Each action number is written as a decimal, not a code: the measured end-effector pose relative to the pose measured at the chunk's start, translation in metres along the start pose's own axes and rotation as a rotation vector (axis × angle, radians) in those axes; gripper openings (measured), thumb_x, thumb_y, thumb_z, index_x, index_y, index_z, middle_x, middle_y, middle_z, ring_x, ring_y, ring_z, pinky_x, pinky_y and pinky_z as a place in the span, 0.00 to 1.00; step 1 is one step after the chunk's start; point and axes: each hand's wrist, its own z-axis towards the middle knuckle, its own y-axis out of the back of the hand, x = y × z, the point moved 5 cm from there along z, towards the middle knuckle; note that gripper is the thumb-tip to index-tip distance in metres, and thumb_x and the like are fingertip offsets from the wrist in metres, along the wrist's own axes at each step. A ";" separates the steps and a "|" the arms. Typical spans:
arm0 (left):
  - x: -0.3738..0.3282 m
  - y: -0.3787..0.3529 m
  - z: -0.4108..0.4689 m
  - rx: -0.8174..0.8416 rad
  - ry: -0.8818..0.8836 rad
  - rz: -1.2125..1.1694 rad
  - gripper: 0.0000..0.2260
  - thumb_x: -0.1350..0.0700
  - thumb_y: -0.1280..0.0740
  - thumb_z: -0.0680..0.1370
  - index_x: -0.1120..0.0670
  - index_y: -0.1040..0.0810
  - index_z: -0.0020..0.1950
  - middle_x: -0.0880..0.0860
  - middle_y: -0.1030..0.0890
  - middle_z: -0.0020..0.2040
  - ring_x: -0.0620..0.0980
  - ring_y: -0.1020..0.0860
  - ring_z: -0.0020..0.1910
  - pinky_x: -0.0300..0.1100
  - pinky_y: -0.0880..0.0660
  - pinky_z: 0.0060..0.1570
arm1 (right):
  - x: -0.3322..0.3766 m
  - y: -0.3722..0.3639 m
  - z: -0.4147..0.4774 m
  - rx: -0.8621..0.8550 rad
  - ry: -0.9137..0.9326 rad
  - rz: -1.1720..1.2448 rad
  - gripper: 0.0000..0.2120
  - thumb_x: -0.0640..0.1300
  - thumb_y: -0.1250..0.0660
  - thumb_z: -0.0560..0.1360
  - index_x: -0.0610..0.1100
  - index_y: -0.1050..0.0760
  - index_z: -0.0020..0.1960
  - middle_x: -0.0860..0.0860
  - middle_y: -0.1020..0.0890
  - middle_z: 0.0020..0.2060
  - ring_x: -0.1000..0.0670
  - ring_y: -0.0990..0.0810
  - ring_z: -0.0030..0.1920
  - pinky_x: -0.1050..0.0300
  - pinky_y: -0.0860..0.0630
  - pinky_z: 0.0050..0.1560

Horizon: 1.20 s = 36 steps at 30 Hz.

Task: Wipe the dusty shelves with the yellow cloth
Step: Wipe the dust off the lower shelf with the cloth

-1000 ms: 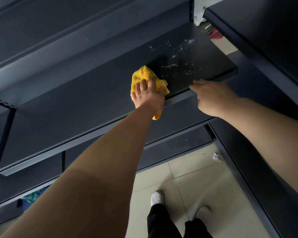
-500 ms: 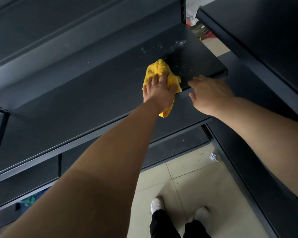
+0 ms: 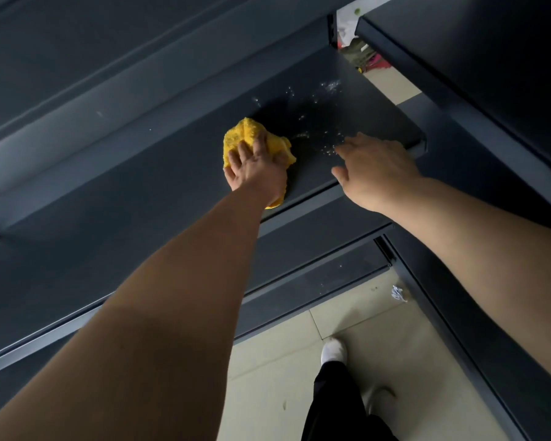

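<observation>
A dark metal shelf [image 3: 140, 192] runs from lower left to upper right. My left hand [image 3: 256, 168] presses the bunched yellow cloth [image 3: 240, 135] flat on the shelf, fingers spread over it. White dust specks [image 3: 318, 122] lie scattered on the shelf just right of the cloth, up to the far corner. My right hand [image 3: 374, 168] rests with fingers apart on the shelf's front right part, holding nothing, its fingertips at the edge of the dust patch.
More dark shelves sit above [image 3: 77, 58] and below [image 3: 315, 281], and another shelf unit [image 3: 490, 74] stands at the right. Below are a beige tiled floor [image 3: 379, 329], my white shoes [image 3: 333, 351] and a small scrap of paper [image 3: 398, 294].
My left hand has slid the cloth back to the left and deeper onto the shelf. My right hand has moved from the front lip up onto the shelf surface.
</observation>
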 end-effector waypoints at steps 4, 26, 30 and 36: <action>0.017 0.008 0.027 -0.025 0.026 -0.006 0.29 0.40 0.48 0.80 0.45 0.52 0.79 0.53 0.51 0.80 0.58 0.56 0.78 0.56 0.57 0.75 | 0.005 -0.001 0.018 -0.043 -0.004 -0.011 0.19 0.49 0.44 0.81 0.40 0.29 0.67 0.45 0.25 0.66 0.43 0.31 0.70 0.44 0.31 0.64; -0.095 -0.008 0.118 -0.045 -0.241 0.028 0.31 0.36 0.46 0.77 0.44 0.49 0.78 0.52 0.47 0.79 0.55 0.51 0.78 0.55 0.54 0.75 | -0.037 0.003 0.039 -0.246 -0.073 0.089 0.16 0.46 0.42 0.79 0.40 0.21 0.60 0.44 0.17 0.54 0.40 0.20 0.55 0.48 0.23 0.52; -0.131 -0.016 0.120 -0.003 -0.310 0.027 0.30 0.38 0.46 0.79 0.44 0.50 0.78 0.52 0.48 0.79 0.55 0.51 0.78 0.54 0.55 0.75 | -0.043 0.004 0.034 -0.228 -0.033 0.163 0.17 0.44 0.41 0.80 0.42 0.25 0.67 0.46 0.23 0.66 0.43 0.27 0.68 0.47 0.28 0.62; -0.167 -0.024 0.110 0.049 -0.400 0.013 0.27 0.42 0.45 0.80 0.43 0.49 0.78 0.50 0.48 0.79 0.54 0.52 0.78 0.54 0.55 0.75 | -0.062 0.011 0.018 -0.249 -0.069 0.178 0.17 0.39 0.39 0.79 0.43 0.25 0.66 0.46 0.21 0.61 0.43 0.21 0.59 0.46 0.22 0.54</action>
